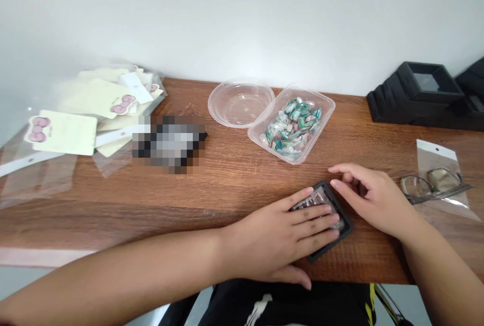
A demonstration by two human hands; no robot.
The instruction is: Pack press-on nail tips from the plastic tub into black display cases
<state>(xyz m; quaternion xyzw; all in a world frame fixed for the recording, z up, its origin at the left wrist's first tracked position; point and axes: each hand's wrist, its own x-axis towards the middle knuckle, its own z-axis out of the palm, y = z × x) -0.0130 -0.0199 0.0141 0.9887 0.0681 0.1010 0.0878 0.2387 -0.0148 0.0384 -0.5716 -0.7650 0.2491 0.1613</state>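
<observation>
While my left hand [272, 235] lies flat across the black tray [338, 205] by the table's [227, 190] front edge, probably steadying it, my right hand [372, 195] rests loosely curled, empty.

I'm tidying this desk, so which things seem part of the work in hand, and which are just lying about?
Probably the work:
black tray under the left hand
nail-shaped pieces in the clear tub
bow-printed cards
stacked black trays

Probably lying about:
eyeglasses
round clear dish (less sure)
</observation>
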